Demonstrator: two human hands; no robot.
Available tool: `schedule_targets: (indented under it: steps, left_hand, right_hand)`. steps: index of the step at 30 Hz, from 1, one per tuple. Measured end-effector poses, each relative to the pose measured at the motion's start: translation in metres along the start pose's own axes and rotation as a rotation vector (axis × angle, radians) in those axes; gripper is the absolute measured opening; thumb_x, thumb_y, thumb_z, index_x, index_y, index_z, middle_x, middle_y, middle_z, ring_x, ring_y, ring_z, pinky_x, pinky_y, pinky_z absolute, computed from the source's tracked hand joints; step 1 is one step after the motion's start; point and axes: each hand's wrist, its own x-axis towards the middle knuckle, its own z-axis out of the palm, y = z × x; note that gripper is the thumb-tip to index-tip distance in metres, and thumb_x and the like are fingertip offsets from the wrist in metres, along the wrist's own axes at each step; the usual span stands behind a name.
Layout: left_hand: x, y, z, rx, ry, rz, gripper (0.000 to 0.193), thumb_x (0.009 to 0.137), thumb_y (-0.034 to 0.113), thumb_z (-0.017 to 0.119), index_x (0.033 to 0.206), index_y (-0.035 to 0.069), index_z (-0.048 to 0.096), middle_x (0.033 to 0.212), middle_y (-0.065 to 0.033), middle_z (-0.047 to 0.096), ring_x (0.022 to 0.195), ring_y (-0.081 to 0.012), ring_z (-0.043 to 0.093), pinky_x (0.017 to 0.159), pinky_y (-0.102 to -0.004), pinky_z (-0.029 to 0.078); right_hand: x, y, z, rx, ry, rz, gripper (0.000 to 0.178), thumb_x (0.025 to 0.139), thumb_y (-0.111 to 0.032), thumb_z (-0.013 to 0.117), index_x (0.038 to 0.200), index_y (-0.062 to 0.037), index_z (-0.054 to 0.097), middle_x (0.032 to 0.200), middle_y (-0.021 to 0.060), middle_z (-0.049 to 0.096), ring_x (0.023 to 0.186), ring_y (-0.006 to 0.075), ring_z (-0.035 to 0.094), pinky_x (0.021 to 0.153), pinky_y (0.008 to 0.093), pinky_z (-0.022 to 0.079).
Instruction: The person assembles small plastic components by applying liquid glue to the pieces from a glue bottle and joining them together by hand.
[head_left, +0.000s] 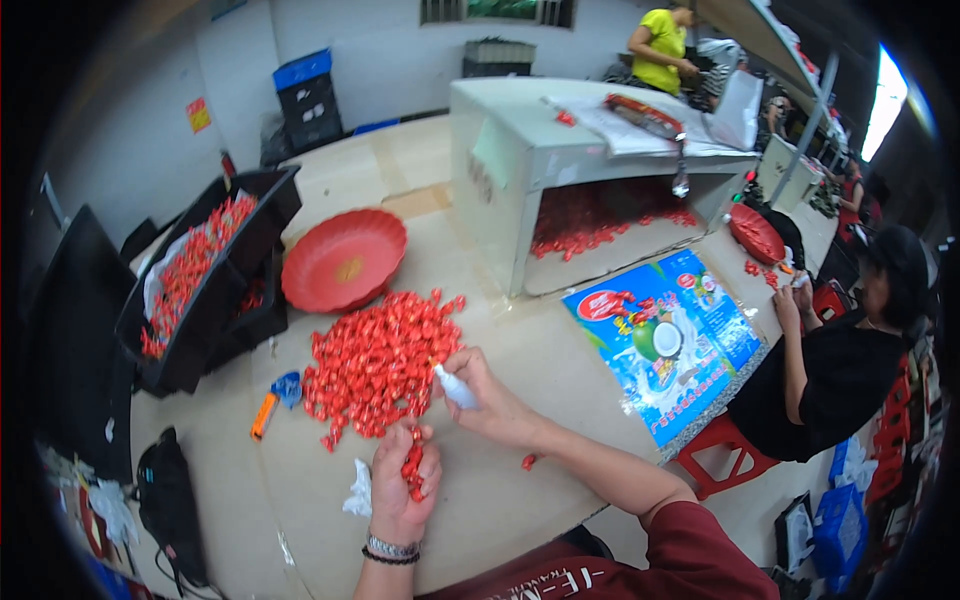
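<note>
Maroon sleeve nearest, red heap separates right hand from bowl.

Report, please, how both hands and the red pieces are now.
Left hand: closed around red pieces. Right hand: gripping small white bottle. Red pile: on table, ahead of left hand. White scrap beside left hand; nothing seems to block either hand.

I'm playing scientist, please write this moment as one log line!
left hand: holds red pieces; right hand: holds white bottle; red pile: on table
</note>
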Motion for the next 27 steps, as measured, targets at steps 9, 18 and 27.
schedule_targets:
  steps: [9,18,27]
  left_hand:
    - [0.013,-0.001,-0.001,-0.087,-0.040,0.021,0.029,0.096,0.037,0.051,0.105,0.010,0.055,0.090,-0.0020,0.058,0.058,-0.0103,0.046,0.039,-0.0208,0.033]
    - [0.009,0.003,-0.005,-0.158,-0.040,-0.015,0.029,0.097,0.037,0.049,0.106,0.010,0.056,0.082,-0.0003,0.056,0.059,-0.0104,0.045,0.039,-0.0212,0.032]
    - [0.009,-0.003,-0.007,-0.264,-0.070,-0.074,0.027,0.098,0.037,0.048,0.099,0.011,0.056,0.081,-0.0008,0.060,0.057,-0.0101,0.044,0.039,-0.0212,0.031]
  right_hand:
    - [0.000,-0.023,-0.015,-0.266,0.034,-0.218,0.033,0.086,-0.007,0.063,0.115,-0.0025,0.049,0.111,0.0066,0.046,0.088,0.0133,0.059,0.069,0.0241,0.049]
    - [-0.006,-0.020,-0.001,-0.011,0.198,-0.258,0.027,0.078,-0.002,0.072,0.097,-0.0023,0.053,0.101,0.0167,0.062,0.076,0.0169,0.065,0.062,0.0249,0.052]
    - [-0.011,-0.020,-0.002,-0.013,0.212,-0.356,0.021,0.084,-0.013,0.068,0.096,-0.0032,0.053,0.100,0.0190,0.062,0.068,0.0104,0.059,0.052,0.0199,0.047]
